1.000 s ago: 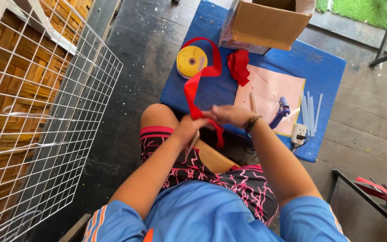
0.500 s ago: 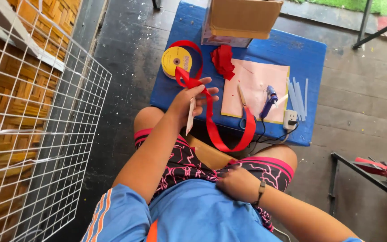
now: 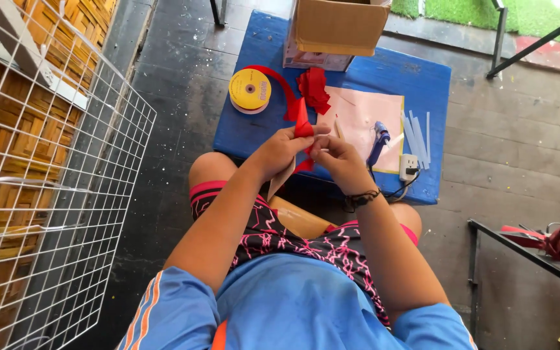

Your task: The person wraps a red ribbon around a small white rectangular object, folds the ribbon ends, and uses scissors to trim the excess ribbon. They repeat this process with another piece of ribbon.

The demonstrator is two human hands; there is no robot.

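My left hand (image 3: pixel 279 150) and my right hand (image 3: pixel 338 159) meet above the near edge of a low blue table (image 3: pixel 264 133). Both pinch a red ribbon (image 3: pixel 303 124), which stands up between the fingers and runs back to a yellow spool (image 3: pixel 249 89) on the table's left part. A thin pale strip hangs down from my left hand. A bunched red ribbon flower (image 3: pixel 313 87) lies just beyond my hands, by a pink sheet (image 3: pixel 361 116).
A blue glue gun (image 3: pixel 378 139), several clear glue sticks (image 3: pixel 417 133) and a white power socket (image 3: pixel 408 167) lie on the table's right side. A cardboard box (image 3: pixel 338 26) stands at the back. A white wire grid (image 3: pixel 53 194) leans at the left; a black metal frame (image 3: pixel 520 249) stands at the right.
My right hand has come up from my lap to join the left at the ribbon. The long hanging loop of ribbon is now gathered short between both hands.
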